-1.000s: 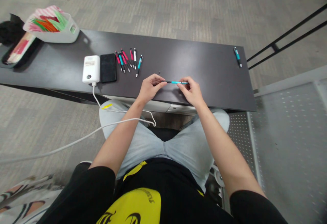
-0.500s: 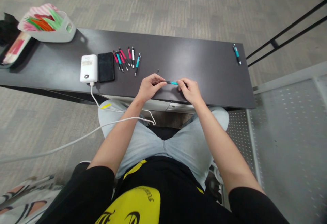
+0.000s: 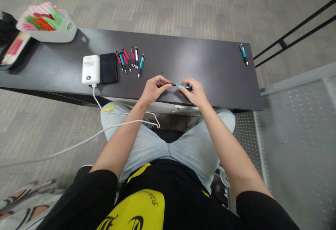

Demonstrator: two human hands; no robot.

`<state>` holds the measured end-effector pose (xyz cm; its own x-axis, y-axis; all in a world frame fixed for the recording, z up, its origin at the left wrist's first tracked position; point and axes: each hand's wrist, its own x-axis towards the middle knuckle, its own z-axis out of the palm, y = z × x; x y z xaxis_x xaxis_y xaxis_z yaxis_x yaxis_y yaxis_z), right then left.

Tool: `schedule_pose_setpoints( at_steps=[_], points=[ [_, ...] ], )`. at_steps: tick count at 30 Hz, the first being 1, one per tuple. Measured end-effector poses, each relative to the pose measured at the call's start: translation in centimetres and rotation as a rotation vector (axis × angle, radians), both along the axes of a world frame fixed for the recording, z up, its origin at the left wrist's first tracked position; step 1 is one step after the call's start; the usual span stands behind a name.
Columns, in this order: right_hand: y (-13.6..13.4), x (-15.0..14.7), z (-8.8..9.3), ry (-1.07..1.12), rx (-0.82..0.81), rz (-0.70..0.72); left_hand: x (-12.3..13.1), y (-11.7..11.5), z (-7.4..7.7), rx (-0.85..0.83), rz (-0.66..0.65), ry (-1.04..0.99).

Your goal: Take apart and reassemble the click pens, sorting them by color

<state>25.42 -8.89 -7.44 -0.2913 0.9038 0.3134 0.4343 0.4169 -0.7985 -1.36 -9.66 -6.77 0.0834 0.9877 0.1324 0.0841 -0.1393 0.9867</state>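
Observation:
A teal and black pen (image 3: 180, 85) lies level between my two hands, over the near edge of the dark table (image 3: 210, 69). My left hand (image 3: 155, 89) pinches its black end between thumb and fingers, hiding the tip. Around the teal barrel close the thumb and fingers of my right hand (image 3: 193, 91). Just beyond my left hand a tiny dark piece (image 3: 162, 72) rests on the tabletop; its kind is too small to make out. Another teal pen (image 3: 141, 65) lies by itself, beside a group of pink, teal and white pens (image 3: 126, 60).
Left of the pens are a black phone (image 3: 108, 68) and a white power bank (image 3: 90, 70), whose white cable (image 3: 86, 139) runs across my lap. A white basket (image 3: 60, 34) of colourful items stands far left. One teal pen (image 3: 244, 54) lies near the right edge.
My right hand's fingers have shifted along the pen, and more of its teal barrel shows. My left hand keeps its pinch in nearly the same place.

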Motion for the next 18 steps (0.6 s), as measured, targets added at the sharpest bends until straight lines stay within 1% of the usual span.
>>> schedule_pose_setpoints(
  at_steps=[3,6,8,10,15,18],
  points=[
    [0.0,-0.1,0.0,-0.015,-0.016,0.005,0.0,0.0,-0.1,0.010,-0.006,0.000],
    [0.0,0.0,0.0,-0.026,0.012,0.003,0.0,0.0,-0.2,0.029,-0.009,-0.006],
    [0.0,0.1,0.0,-0.044,0.025,0.034,-0.1,0.0,-0.3,0.022,-0.011,0.007],
    [-0.1,0.1,0.1,-0.051,0.004,0.062,-0.1,0.0,-0.3,0.016,-0.013,0.013],
    [-0.4,-0.2,0.8,-0.030,-0.034,-0.006,0.0,-0.1,-0.3,0.006,0.011,0.009],
    [-0.4,-0.3,1.1,-0.053,-0.063,0.028,0.1,-0.2,-0.1,-0.015,0.009,0.018]
  ],
)
